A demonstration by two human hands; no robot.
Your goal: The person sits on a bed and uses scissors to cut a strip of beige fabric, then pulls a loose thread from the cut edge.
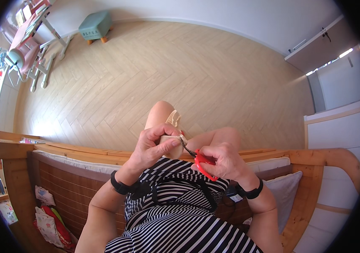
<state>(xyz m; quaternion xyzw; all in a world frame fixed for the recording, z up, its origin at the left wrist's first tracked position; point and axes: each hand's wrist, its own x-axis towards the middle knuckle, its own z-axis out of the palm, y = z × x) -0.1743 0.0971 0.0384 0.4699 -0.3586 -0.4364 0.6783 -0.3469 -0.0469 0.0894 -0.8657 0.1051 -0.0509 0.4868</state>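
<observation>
My left hand [154,144] pinches a cream-coloured piece of soft material [173,152] between thumb and fingers, over my lap. Part of the material sticks up above the fingers as a thin, partly see-through flap. My right hand [222,161] is closed on the red handles of a pair of scissors [205,164]. The dark blades point up and left and meet the edge of the material beside my left thumb; whether they are parted there is hard to tell. A small red spot shows just behind the left fingers. Both wrists wear black bands.
I sit on a wooden-framed bed [306,158] with a brown mat [69,186]. Bags and cloths [48,226] lie at left, a pale pillow [282,196] at right. Ahead are a wood-look floor [173,69], a green stool [95,26], a pink desk and chair [29,58], and a door [322,47].
</observation>
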